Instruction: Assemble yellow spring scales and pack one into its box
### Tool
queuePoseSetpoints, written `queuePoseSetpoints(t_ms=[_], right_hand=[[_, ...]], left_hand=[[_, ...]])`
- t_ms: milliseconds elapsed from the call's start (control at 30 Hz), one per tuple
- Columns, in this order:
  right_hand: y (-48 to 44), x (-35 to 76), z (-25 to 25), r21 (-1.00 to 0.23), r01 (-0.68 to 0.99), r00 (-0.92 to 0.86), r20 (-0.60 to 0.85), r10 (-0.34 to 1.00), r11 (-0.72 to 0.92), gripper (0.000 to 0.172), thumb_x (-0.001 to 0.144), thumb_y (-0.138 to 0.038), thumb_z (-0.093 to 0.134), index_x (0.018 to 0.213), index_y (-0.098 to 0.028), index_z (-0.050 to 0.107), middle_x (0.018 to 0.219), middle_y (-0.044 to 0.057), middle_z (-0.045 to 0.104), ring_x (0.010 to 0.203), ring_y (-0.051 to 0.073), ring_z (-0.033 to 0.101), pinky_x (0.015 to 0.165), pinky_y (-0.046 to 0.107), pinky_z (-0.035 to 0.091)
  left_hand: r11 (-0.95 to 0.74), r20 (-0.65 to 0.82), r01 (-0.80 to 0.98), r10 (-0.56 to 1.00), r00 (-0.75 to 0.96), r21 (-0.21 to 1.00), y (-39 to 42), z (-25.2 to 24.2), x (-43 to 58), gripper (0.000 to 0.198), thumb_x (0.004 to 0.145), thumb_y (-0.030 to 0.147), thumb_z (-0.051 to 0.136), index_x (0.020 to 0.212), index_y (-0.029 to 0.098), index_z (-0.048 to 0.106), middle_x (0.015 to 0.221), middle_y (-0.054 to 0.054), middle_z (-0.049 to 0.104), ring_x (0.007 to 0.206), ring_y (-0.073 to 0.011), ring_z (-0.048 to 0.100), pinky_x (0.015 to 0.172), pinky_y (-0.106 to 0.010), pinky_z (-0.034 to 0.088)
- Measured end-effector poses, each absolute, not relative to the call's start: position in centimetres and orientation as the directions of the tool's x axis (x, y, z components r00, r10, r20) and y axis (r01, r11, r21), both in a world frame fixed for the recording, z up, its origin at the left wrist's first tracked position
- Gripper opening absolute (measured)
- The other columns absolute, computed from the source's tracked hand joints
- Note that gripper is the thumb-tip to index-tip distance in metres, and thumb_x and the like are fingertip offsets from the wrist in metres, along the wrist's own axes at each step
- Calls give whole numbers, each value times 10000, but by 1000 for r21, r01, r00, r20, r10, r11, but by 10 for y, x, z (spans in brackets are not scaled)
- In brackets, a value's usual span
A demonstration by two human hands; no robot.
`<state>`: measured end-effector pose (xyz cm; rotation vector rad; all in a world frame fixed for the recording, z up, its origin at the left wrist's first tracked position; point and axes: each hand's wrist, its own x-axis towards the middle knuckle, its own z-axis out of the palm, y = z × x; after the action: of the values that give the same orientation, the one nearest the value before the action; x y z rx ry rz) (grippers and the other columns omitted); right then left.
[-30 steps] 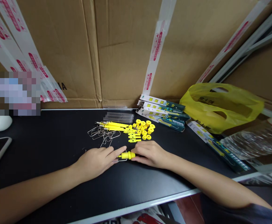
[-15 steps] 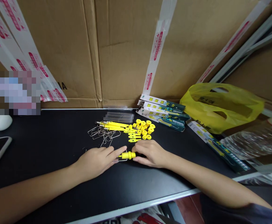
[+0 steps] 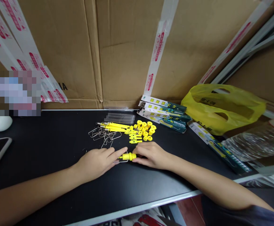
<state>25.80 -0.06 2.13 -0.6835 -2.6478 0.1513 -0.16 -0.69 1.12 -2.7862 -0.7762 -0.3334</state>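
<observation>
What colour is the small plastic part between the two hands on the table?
Bright yellow. The plastic part shows best in the head view, the only one.

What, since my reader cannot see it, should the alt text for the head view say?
A left hand and a right hand rest on a black table, pinching a small yellow plastic piece with a wire loop between their fingertips. Beyond lie wire clips, yellow parts, packets and a yellow bag, against cardboard.
</observation>
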Motion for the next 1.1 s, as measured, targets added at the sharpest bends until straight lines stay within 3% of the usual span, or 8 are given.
queuePoseSetpoints(t_ms=[300,533,733,1100], right_hand=[[0,258,21,-220,419,-794,382,473,881,176,930,-324,485,871,-167,537,702,20,593,623,114,535,565,219,384],[0,258,22,-189,453,-794,359,491,871,276,935,-417,439,903,-162,538,741,42,611,653,132,551,586,235,391],[-1,258,22,-181,463,-809,314,497,868,267,959,-366,406,904,-153,559,727,39,602,640,129,543,585,231,379],[-1,259,20,-182,410,-815,368,449,894,134,946,-244,437,927,-159,539,723,29,596,621,119,528,565,226,377]], left_hand=[[-825,282,540,485,828,-168,-7,11,-2,453,968,312,390,1407,235,308,835,1,588,680,-125,599,563,-218,427],[-843,273,521,475,837,-131,-7,13,-2,459,965,293,399,1406,216,300,851,-4,595,725,-126,616,606,-217,457],[-836,259,529,484,836,-145,-6,11,-1,482,957,293,420,1414,219,283,859,-6,599,723,-138,615,601,-232,456],[-829,255,534,487,836,-166,-6,12,-1,477,963,303,402,1417,225,278,848,0,591,691,-131,601,572,-232,435]])
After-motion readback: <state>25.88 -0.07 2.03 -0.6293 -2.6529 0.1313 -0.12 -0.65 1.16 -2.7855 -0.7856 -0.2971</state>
